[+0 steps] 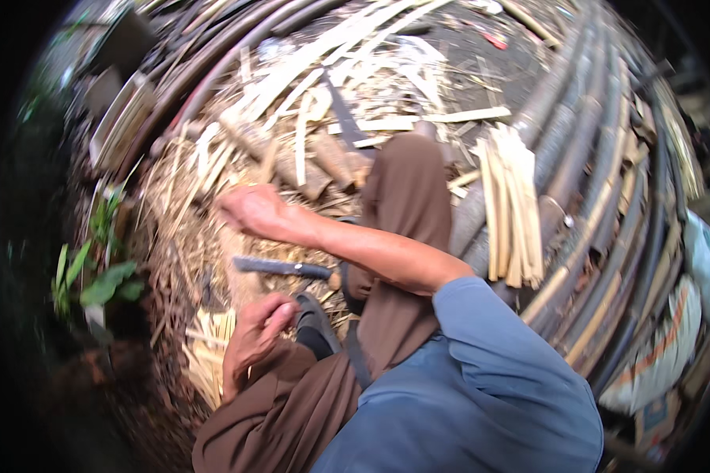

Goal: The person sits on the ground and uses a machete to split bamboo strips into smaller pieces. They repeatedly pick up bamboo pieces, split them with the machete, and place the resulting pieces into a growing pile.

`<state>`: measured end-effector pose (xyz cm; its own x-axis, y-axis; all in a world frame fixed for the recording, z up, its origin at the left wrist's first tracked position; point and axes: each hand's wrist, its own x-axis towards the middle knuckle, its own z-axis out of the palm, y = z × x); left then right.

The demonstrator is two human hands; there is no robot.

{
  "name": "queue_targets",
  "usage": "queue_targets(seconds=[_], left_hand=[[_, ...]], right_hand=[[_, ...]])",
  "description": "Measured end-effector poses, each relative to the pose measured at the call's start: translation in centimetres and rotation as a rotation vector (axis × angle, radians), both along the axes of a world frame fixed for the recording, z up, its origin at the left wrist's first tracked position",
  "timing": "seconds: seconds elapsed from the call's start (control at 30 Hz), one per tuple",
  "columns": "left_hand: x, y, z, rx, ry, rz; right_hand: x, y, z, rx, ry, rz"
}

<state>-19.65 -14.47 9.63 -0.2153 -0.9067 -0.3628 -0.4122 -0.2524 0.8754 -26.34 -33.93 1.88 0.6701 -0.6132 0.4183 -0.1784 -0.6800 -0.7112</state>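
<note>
My right hand point(251, 213) reaches across to the left, its fingers curled into a fist and smeared a little by motion. Whatever may be inside it is hidden. Below it, my left hand point(262, 325) is closed near my left knee, thumb over the curled fingers; its contents cannot be made out. Between the two hands lies a knife point(282, 268) with a broad grey blade and a dark handle, apart from both. Beside my left forearm is a heap of pale split bamboo strips point(207, 356). A light wooden block point(241, 251) shows under the knife's blade end.
A bundle of pale strips point(511, 206) leans on long dark bamboo poles point(584, 150) at the right. Ahead lie shavings, loose strips point(315, 59) and a dark saw-like blade point(341, 110). White sacks point(659, 347) stand at right; green plants point(106, 284) grow at left.
</note>
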Motion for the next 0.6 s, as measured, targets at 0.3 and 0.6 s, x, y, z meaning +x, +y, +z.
queue_targets(seconds=[0.3,0.6], left_hand=[[5.1,-1.5,-4.8,-0.079,0.026,0.019],[7.8,1.6,-13.0,-0.124,0.059,0.521]], right_hand=[[7.2,1.2,-18.9,0.348,0.355,0.038],[9.9,-0.9,-21.6,0.428,0.185,-0.230]])
